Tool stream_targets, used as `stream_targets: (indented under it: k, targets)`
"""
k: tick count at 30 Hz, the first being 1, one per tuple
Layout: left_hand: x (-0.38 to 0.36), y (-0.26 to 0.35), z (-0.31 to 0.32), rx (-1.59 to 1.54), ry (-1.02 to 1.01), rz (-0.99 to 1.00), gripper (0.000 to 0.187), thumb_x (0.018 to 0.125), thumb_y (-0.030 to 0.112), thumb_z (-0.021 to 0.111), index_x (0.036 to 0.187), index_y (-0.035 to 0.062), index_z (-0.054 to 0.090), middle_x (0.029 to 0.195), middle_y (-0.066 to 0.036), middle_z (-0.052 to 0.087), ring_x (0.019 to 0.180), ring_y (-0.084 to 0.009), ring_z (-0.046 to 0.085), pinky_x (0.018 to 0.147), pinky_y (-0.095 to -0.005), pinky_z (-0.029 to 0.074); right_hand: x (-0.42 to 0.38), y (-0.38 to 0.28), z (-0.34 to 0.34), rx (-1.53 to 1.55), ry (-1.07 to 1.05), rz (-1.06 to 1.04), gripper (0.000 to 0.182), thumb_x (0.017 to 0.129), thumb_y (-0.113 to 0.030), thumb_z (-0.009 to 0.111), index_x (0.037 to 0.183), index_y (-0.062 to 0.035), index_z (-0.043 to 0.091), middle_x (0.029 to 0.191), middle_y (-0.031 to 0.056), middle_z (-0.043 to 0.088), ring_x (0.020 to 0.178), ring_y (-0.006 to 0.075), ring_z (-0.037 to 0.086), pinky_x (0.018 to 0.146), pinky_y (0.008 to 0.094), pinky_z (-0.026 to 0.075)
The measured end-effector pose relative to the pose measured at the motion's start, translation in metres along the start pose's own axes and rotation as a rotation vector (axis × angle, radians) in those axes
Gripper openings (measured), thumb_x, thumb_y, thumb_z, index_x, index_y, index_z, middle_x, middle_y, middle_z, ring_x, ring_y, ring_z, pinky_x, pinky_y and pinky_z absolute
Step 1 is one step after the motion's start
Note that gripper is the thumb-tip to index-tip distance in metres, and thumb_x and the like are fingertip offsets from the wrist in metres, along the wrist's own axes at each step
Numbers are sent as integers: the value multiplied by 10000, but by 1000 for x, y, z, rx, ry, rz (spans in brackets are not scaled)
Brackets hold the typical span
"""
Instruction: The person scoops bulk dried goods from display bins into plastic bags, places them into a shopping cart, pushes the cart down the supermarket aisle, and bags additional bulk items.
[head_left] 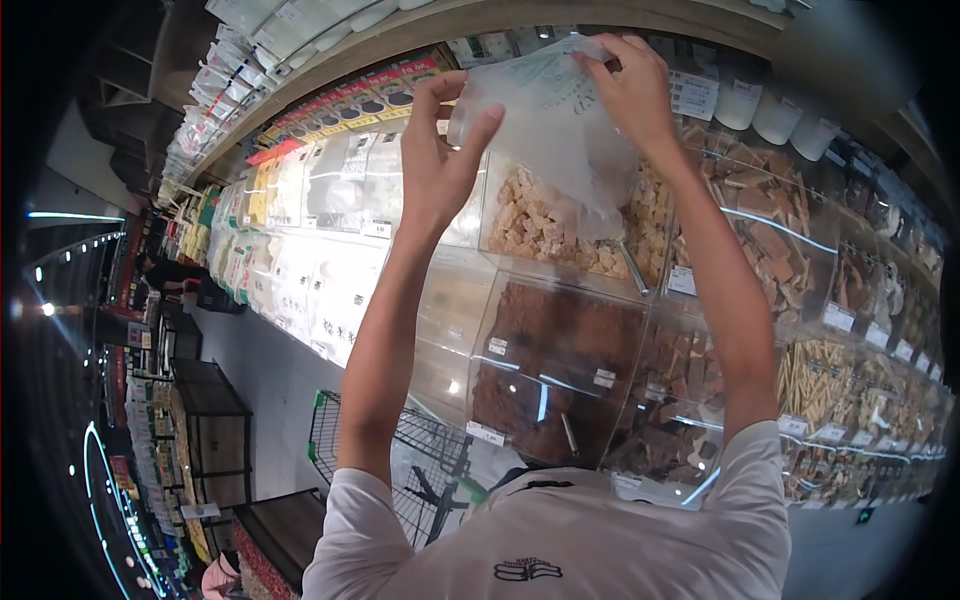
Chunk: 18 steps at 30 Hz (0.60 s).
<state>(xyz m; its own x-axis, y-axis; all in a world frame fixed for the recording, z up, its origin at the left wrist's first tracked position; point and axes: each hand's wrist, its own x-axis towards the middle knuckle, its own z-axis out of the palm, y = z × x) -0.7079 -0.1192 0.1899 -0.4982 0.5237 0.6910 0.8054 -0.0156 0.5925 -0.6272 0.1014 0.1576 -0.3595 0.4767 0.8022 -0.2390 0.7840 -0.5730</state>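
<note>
A thin translucent plastic bag with green print hangs between my two hands. My left hand is at the bag's left edge, its fingers curled behind that edge and its thumb apart from them. My right hand pinches the bag's top right corner between thumb and fingers. Behind and below the bag is a clear bin of pale yellow lumps, with a metal handle at its front. Under it lies a bin of dark brown pieces.
More clear bins of dried goods run to the right. White packaged goods line the shelf at left. A shopping cart stands at lower left. Another person in dark clothes is in the far left aisle.
</note>
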Motion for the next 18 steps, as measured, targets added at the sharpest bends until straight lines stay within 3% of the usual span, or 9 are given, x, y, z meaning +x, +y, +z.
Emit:
stream_targets:
  k: [1, 3, 4, 6, 8, 10, 12, 14, 18]
  targets:
    - [-6, 0, 7, -48, -20, -1, 617, 860, 292, 773, 1342, 27, 491, 1228, -139, 614, 1048, -176, 578, 796, -312, 516, 0, -5, 2, 30, -9, -12, 218, 846, -114, 729, 1025, 10, 713, 909, 107, 663, 746, 192, 643, 696, 299, 514]
    - [-14, -2, 19, -38, -85, -6, 548, 872, 258, 758, 1301, 5, 527, 1156, -135, 642, 1022, -184, 602, 833, -318, 518, -8, -17, 7, 89, -37, -28, 205, 833, -77, 730, 1017, 12, 716, 929, 98, 666, 763, 195, 643, 717, 305, 524]
    - [-17, -6, 22, -58, -125, -34, 511, 879, 242, 749, 1277, -5, 546, 1119, -134, 655, 1005, -189, 615, 843, -320, 521, -14, -26, 10, 182, -98, -76, 238, 828, -94, 727, 1041, 8, 699, 1038, 115, 670, 776, 290, 670, 702, 353, 534]
    - [-13, -35, 28, -203, -235, -192, 422, 897, 213, 727, 1221, -20, 591, 1041, -131, 676, 955, -205, 648, 834, -315, 533, -26, -53, 10, 276, -162, -164, 307, 832, -96, 722, 1123, -16, 667, 1081, 109, 652, 840, 292, 667, 729, 367, 534]
    - [-12, -67, 18, -174, -134, -254, 335, 915, 184, 700, 1164, -29, 628, 983, -122, 687, 886, -207, 665, 799, -309, 538, -43, -76, -8, 247, -228, -141, 350, 854, -116, 693, 1190, -55, 611, 1182, 101, 613, 970, 311, 656, 778, 396, 533]
    - [-11, -68, -4, -203, 2, -337, 308, 933, 180, 677, 1157, -29, 642, 1003, -109, 680, 878, -194, 667, 757, -318, 576, -72, -66, -35, -7, -278, 41, 233, 885, -151, 654, 1097, -61, 614, 1154, 92, 635, 985, 333, 659, 791, 406, 535]
    - [-14, -58, -21, -149, 113, -401, 303, 953, 175, 652, 1185, -20, 638, 1057, -102, 666, 922, -189, 661, 745, -333, 618, -117, -35, -48, -252, -476, 146, 224, 892, -138, 662, 1091, -53, 605, 986, 134, 684, 839, 319, 687, 741, 404, 554]
    - [-26, -80, -22, -91, 63, -422, 317, 956, 174, 650, 1210, -15, 629, 1086, -103, 663, 966, -192, 657, 739, -333, 617, -162, -18, -50, -571, -757, 272, 239, 895, -194, 649, 1074, -42, 604, 868, 186, 695, 829, 373, 700, 721, 458, 555]
    - [-38, -83, -31, -353, 125, -461, 369, 958, 205, 652, 1261, 2, 596, 1229, -100, 612, 1137, -198, 599, 857, -396, 589, -207, 3, -50, -679, -875, 377, 243, 844, -71, 578, 1040, 73, 571, 829, 304, 675, 842, 426, 701, 728, 502, 560]
